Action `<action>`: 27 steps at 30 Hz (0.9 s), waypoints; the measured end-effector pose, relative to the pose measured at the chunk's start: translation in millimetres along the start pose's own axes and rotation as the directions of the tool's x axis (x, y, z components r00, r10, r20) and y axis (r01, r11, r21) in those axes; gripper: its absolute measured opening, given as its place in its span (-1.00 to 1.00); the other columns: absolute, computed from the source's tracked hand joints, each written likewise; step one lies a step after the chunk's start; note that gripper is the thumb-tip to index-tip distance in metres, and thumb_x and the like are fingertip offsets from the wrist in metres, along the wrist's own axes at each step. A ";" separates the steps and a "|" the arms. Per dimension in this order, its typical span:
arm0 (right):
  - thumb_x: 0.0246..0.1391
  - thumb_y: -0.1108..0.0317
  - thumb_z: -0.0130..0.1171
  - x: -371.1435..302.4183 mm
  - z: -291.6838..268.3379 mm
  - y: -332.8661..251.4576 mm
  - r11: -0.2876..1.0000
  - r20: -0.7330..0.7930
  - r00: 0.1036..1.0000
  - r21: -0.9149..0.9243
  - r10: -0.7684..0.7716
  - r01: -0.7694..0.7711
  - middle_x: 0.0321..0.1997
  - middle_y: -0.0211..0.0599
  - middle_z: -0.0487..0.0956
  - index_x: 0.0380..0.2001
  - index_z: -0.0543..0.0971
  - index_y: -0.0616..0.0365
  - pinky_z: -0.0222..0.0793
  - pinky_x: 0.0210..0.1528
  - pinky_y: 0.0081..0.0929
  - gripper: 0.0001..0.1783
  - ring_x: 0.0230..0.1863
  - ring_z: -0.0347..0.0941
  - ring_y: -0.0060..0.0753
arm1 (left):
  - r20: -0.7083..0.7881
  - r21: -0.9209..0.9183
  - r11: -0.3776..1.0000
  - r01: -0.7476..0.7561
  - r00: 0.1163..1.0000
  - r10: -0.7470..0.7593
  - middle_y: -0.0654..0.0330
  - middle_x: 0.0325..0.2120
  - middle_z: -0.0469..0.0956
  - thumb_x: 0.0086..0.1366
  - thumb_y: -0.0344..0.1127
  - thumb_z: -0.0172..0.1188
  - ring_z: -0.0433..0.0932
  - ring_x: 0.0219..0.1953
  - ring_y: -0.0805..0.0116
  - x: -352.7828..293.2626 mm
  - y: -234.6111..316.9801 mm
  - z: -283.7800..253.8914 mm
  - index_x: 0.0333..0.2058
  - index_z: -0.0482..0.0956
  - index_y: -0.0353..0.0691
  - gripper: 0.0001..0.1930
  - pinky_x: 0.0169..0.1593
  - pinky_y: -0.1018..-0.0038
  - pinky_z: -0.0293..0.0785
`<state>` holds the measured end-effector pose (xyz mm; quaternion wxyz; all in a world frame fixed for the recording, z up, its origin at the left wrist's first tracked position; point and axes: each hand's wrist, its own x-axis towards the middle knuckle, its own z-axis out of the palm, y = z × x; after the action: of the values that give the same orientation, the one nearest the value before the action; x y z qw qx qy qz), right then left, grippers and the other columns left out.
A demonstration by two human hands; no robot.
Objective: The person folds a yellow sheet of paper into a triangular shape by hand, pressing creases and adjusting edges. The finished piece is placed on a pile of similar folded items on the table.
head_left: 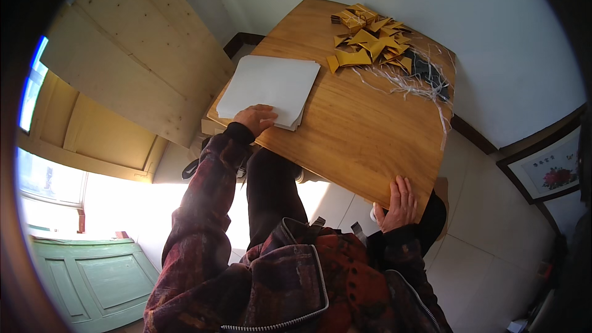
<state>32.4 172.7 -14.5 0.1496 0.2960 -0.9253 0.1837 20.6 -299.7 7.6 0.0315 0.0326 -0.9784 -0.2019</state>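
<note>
A stack of white sheets (268, 86) lies at the left of the wooden table (345, 129), its edges slightly uneven. My left hand (256, 119) rests on the stack's near edge, fingers stretched over the top sheet and holding nothing. On the table's near right corner lies my right hand (399, 205), fingers flat on the wood and its thumb by the edge. It is open, with nothing in it. Folded gold card pieces (373, 43) are heaped at the far right. Beside that heap, thin white strings (410, 83) lie tangled, partly over a dark flat thing (427, 73).
Behind the table and to its right runs a white wall (493, 43). A large wooden board (135, 55) stands at the left, above a green panelled door or cabinet (92, 277). A framed flower picture (549, 166) leans at the right. My legs are under the table's near edge.
</note>
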 end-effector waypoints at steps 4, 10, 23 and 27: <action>-0.09 0.08 0.26 -0.1 0.0 -0.1 1.000 0.006 1.000 0.012 0.012 -0.012 0.29 -0.13 0.32 0.13 0.38 0.21 0.13 0.27 0.00 -0.28 0.33 0.19 0.01 | -0.083 0.024 0.998 -0.051 0.995 0.052 0.22 -0.06 0.60 0.20 -0.18 0.24 0.54 -0.02 0.13 2.4 -4.6 5.3 -0.24 0.72 0.05 -0.82 0.03 0.28 0.49; -0.10 0.14 0.26 -0.3 0.6 0.5 0.999 0.027 1.000 0.030 0.016 -0.017 0.32 -0.12 0.29 0.15 0.35 0.21 0.07 0.30 -0.03 -0.27 0.36 0.15 0.00 | -0.221 -0.062 0.998 0.023 0.975 -0.036 0.24 -0.17 0.63 0.14 -0.26 0.27 0.54 -0.07 0.16 9.3 -5.7 18.6 -0.32 0.72 -0.03 -0.87 -0.01 0.29 0.50; -0.10 0.09 0.24 1.9 -4.0 -1.0 1.000 0.051 0.999 0.024 0.018 -0.019 0.30 -0.11 0.30 0.13 0.36 0.23 0.10 0.29 -0.02 -0.27 0.34 0.16 0.04 | -0.203 -0.355 0.910 0.214 0.933 -0.298 0.08 -0.33 0.64 -0.05 -0.31 0.36 0.60 -0.23 0.15 15.0 -2.7 26.6 -0.49 0.68 -0.26 -0.84 -0.09 0.33 0.49; -0.11 0.11 0.25 2.0 -4.5 -1.3 1.000 0.037 0.999 0.021 0.019 -0.019 0.30 -0.11 0.30 0.12 0.36 0.24 0.11 0.28 -0.04 -0.27 0.33 0.16 0.03 | -0.215 -0.389 0.888 0.244 0.913 -0.345 0.16 -0.44 0.62 -0.04 -0.31 0.37 0.58 -0.31 0.27 13.7 3.9 25.6 -0.48 0.67 -0.25 -0.84 -0.14 0.38 0.48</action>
<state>32.4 172.7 -9.4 0.1275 0.2921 -0.9287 0.1894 4.8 -287.1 -13.6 0.1429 0.2040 -0.8949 -0.3704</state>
